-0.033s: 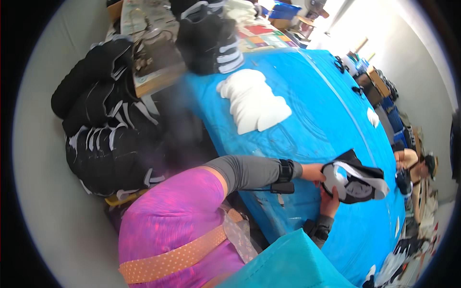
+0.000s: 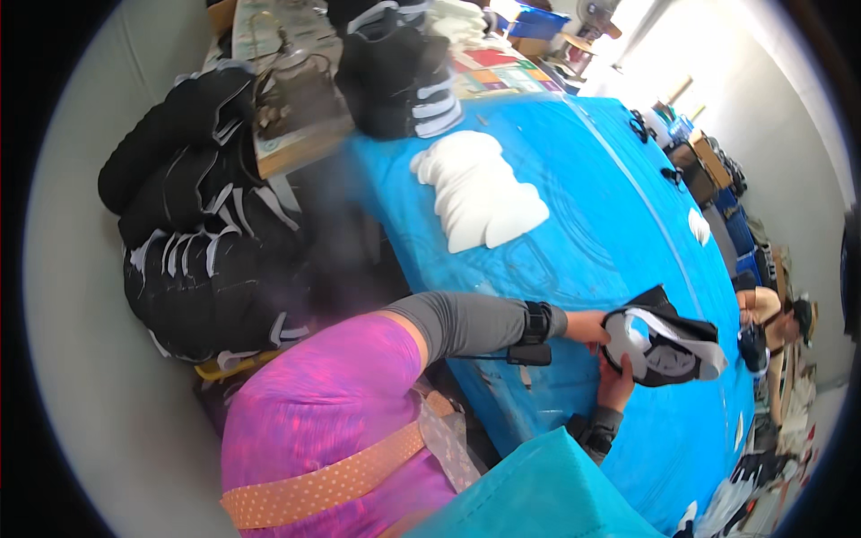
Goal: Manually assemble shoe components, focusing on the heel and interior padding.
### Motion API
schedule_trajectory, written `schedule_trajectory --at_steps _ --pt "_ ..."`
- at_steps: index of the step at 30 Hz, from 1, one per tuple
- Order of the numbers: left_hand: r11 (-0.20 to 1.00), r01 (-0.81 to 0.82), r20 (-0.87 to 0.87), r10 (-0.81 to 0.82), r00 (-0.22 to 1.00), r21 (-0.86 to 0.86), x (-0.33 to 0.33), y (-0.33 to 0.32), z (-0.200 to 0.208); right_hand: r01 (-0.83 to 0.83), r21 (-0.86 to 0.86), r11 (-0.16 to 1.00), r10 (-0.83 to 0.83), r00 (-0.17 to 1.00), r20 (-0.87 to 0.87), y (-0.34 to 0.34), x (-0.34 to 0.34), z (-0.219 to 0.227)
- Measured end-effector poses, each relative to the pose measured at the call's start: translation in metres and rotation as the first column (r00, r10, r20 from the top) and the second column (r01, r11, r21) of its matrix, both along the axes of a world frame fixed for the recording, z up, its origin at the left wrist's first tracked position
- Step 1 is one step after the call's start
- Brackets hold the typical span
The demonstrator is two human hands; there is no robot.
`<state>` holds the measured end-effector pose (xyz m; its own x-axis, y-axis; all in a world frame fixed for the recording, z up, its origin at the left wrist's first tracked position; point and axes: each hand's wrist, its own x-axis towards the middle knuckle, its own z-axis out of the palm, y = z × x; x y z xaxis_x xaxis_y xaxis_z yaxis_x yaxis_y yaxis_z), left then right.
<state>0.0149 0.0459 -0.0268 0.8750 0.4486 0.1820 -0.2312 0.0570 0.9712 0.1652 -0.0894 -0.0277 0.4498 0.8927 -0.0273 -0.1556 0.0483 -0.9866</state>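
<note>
2 hands (image 2: 587, 326) (image 2: 616, 386) close together on black piece (image 2: 671, 360)

stacked pads (image 2: 489, 202) on table (image 2: 583, 224), bundles (image 2: 202, 291) left of it, fabric piece (image 2: 673, 360) right of pads, person (image 2: 766, 307) far right

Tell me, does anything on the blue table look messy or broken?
I see no spill or break. The white pile is fanned out crookedly instead of stacked straight, and the blue cover has dark, curvy smudges beside it, so it looks a bit grubby.
</note>
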Motion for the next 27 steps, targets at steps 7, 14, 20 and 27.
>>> schedule_trajectory --at_steps 7,14,20,27 --pt "0.998 0.044 -0.061 -0.047 0.997 -0.055 -0.006 -0.003 0.008 0.019 -0.007 1.0 -0.02 0.969 -0.244 -0.001 -0.017 0.02" --pt "0.995 0.027 -0.027 -0.03 0.999 -0.099 -0.007 -0.001 0.007 0.056 -0.034 0.998 -0.063 0.972 -0.226 0.002 -0.021 0.022" --pt "0.994 0.085 -0.067 -0.09 0.994 -0.074 -0.006 0.0 0.008 -0.014 -0.047 0.999 0.003 0.977 -0.214 -0.001 0.004 0.005" --pt "0.993 0.084 -0.053 -0.088 0.995 -0.085 -0.007 -0.002 0.008 0.054 -0.056 0.997 -0.065 0.974 -0.215 -0.001 -0.01 0.016"
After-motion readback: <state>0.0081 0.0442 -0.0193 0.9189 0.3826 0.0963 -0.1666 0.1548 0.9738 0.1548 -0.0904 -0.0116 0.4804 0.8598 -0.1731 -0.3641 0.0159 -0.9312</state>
